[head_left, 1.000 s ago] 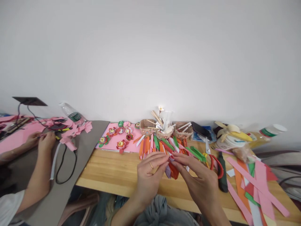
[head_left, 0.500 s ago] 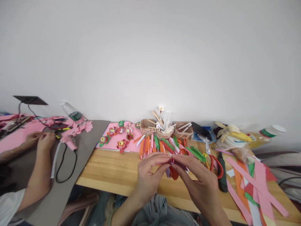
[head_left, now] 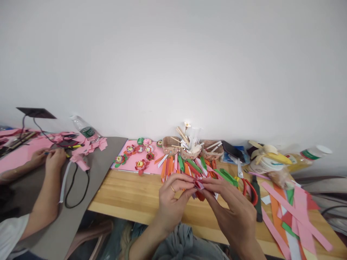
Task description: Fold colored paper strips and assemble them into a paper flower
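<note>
Between my two hands is a small folded piece of pink and purple paper (head_left: 198, 184), partly covered by the fingers. My left hand (head_left: 175, 196) pinches its left side between thumb and fingertips; a ring is on one finger. From the other side my right hand (head_left: 230, 202) grips it with thumb and fingers pressed together. Just beyond the hands lie folded paper strips (head_left: 169, 168) in orange, green, red and white. Several finished paper flowers (head_left: 140, 165) rest on a pink sheet (head_left: 132, 167) to the left.
Behind the strips stand woven baskets (head_left: 171, 145) with sticks. Red-handled scissors (head_left: 251, 191), a dark green tool (head_left: 258, 206), a banana (head_left: 276, 156) and loose paper strips (head_left: 298, 216) lie right. At left, a co-worker's hands (head_left: 54, 160) work near a pink glue gun (head_left: 80, 161).
My right hand has shifted slightly to the right, and more of the folded paper shows between the fingertips. My left hand stays nearly in place. The co-worker's hands now show something blue.
</note>
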Available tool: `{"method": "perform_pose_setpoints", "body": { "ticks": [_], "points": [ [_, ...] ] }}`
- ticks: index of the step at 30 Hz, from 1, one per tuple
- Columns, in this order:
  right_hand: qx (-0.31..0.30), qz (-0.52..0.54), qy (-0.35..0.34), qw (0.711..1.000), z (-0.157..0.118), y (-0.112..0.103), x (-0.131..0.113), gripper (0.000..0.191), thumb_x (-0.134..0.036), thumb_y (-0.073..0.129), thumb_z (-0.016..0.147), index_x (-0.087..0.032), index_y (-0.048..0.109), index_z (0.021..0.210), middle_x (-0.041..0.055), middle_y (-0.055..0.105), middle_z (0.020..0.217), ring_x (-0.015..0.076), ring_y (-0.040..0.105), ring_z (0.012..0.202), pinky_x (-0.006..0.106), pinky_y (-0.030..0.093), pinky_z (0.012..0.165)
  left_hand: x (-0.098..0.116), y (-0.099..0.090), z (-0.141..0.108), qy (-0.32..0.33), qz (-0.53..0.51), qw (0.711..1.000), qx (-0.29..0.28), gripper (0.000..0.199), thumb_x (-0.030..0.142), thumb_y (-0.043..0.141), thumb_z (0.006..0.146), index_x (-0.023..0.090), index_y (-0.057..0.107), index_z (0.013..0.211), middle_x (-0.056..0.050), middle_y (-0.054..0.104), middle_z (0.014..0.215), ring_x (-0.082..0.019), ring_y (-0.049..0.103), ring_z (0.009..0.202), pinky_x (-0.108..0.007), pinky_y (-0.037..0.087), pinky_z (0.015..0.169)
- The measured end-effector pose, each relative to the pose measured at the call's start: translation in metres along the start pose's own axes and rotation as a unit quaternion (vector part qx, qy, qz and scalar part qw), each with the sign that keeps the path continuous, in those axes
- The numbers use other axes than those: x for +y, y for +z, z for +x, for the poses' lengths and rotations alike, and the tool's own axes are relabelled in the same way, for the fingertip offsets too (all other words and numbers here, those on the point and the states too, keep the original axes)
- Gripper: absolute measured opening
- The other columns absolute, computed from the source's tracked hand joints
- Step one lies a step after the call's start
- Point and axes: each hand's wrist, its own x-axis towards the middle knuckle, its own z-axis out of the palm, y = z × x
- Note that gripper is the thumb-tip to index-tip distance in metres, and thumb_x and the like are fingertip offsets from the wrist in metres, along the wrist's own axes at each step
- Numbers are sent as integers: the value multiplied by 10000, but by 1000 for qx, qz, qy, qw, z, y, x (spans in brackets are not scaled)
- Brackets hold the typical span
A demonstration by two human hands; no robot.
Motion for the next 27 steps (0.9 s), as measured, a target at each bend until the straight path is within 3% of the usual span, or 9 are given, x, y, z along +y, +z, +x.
{"method": "perform_pose_setpoints", "body": {
  "ticks": [3,7,11,19,27],
  "points": [
    [-60,72,32,995,3,-5,2,113,-100,610,791,-207,600,756,27,686,765,161,653,730,262,513,647,2,-6,6,-8,-3,1000,-29,56,125,683,732,175,658,732,-35,634,758,-142,620,707,-266,506,647],
    [-159,191,104,963,5,-8,4,135,-155,597,812,-209,543,700,-2,610,705,139,592,666,228,476,589,7,-16,17,-98,-37,983,-152,148,272,690,738,156,626,673,-30,614,666,-145,561,674,-269,445,646],
    [-191,271,191,924,-1,-4,8,156,-218,575,837,-211,509,696,-19,567,684,126,550,637,212,455,580,12,-22,24,-187,-84,951,-231,181,304,695,725,152,609,678,-33,595,727,-154,547,736,-282,426,702],
    [-201,317,292,880,-7,2,10,164,-302,600,810,-188,571,697,-5,575,669,132,559,626,225,456,576,11,-16,23,-357,-124,901,-215,272,368,721,665,138,577,672,-12,572,686,-123,532,643,-249,425,612],
    [-304,281,328,849,-2,-8,14,97,-268,581,794,-186,627,772,10,651,702,136,597,640,230,468,589,3,-16,18,-403,-122,881,-215,260,353,732,639,137,601,697,8,574,668,-96,507,583,-225,389,552]
  ]
}}
